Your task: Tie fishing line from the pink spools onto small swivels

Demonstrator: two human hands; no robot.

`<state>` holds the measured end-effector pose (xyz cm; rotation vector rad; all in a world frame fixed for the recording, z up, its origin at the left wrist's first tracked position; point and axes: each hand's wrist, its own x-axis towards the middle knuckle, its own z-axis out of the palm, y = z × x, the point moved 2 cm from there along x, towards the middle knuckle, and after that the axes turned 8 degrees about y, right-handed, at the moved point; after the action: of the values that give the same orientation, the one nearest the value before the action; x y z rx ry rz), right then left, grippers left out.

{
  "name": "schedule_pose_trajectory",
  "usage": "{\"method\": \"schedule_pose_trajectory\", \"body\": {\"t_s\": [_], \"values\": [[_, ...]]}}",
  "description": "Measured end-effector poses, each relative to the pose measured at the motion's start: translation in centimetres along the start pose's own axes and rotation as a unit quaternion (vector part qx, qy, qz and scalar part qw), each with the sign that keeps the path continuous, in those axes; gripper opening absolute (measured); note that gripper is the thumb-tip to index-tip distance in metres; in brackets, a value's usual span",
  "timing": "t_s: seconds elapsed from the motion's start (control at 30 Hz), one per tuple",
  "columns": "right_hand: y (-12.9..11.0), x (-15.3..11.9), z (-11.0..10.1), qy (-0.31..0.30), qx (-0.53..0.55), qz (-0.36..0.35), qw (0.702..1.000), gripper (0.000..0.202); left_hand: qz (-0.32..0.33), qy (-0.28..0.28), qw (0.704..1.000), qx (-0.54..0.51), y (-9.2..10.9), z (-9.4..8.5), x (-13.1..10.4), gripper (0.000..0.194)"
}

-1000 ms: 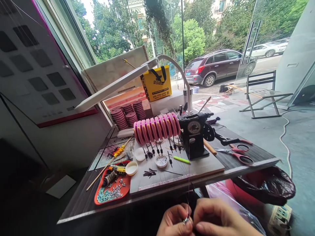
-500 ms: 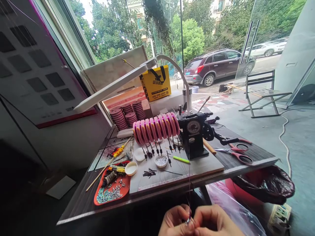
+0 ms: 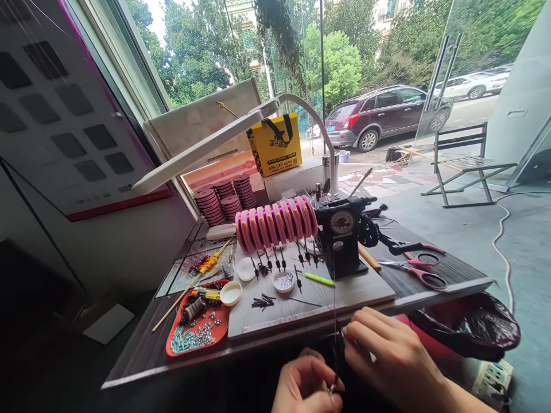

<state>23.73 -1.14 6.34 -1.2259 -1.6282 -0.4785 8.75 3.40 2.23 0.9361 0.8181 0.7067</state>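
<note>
since the earlier frame the right hand [image 3: 396,358] has lifted from beside the left and now sits higher, at the near edge of the counter [image 3: 451,272]; the left hand [image 3: 305,387] has stayed low at the bottom centre.

head view: the left hand is pinched shut on a small shiny metal piece [image 3: 332,389] at the bottom edge of the frame. a thin line [image 3: 334,298] runs straight up from it, across the pale board [image 3: 365,292], toward the black winding machine [image 3: 342,235] in the middle. the right hand's fingers are closed round the line just above the left, where a dark bit sits on it; what that bit is i cannot tell. the line looks very light, limp and slippery, easy to kink or snap, so it is best held with fingertip pinches close to the metal piece. left of the machine stands a row of pink spools [image 3: 275,223]. an orange tray [image 3: 172,335] of small parts lies lower left, red scissors [image 3: 419,269] to the right.
</note>
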Motion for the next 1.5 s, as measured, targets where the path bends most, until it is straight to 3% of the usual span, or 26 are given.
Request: {"method": "schedule_pose_trajectory", "body": {"t_s": [0.17, 0.37, 0.53, 0.63, 0.77, 0.93, 1.13, 1.3, 1.43, 1.5], "values": [[-0.1, 0.0, -0.1, 0.003, 0.011, 0.001, 1.000, 0.030, -0.003, -0.021, 0.998, 0.058, 0.0, 0.0, 0.5, 0.037], [-0.1, -0.2, 0.1, 0.007, 0.010, -0.002, 1.000, 0.027, 0.101, 0.047, 0.985, 0.133, 0.1, -0.1, 0.5, 0.051], [-0.2, -0.5, 0.4, 0.002, 0.012, -0.001, 1.000, 0.028, -0.034, 0.029, 0.998, 0.052, 0.3, 0.0, 0.2, 0.049], [-0.3, -0.5, 0.6, -0.002, 0.010, 0.004, 1.000, 0.028, -0.068, 0.042, 0.997, -0.009, 0.8, 0.3, 0.0, 0.046], [-0.3, -0.5, 0.7, -0.033, 0.021, 0.003, 0.999, 0.029, -0.061, 0.046, 0.997, -0.016, 1.6, -0.2, -0.3, 0.041], [0.4, -0.4, 2.2, -0.136, 0.015, -0.005, 0.991, 0.026, -0.045, 0.067, 0.996, 0.042, 3.2, -2.4, -2.0, 0.040], [0.7, 0.2, 5.2, -0.127, -0.096, -0.016, 0.987, 0.030, -0.029, 0.086, 0.993, 0.071, 4.3, -3.5, -3.1, 0.038], [0.5, -0.1, 6.0, -0.108, -0.109, -0.055, 0.987, 0.028, -0.042, 0.086, 0.995, -0.030, 4.5, -2.9, -3.0, 0.031], [1.3, -1.3, 3.4, -0.111, -0.106, -0.053, 0.987, 0.034, -0.055, 0.098, 0.975, -0.193, 4.0, -2.9, -3.1, 0.021], [1.2, -2.3, 1.7, -0.153, -0.060, -0.040, 0.985, 0.030, -0.064, 0.107, 0.952, -0.278, 3.0, -2.8, -3.0, 0.019]]}}
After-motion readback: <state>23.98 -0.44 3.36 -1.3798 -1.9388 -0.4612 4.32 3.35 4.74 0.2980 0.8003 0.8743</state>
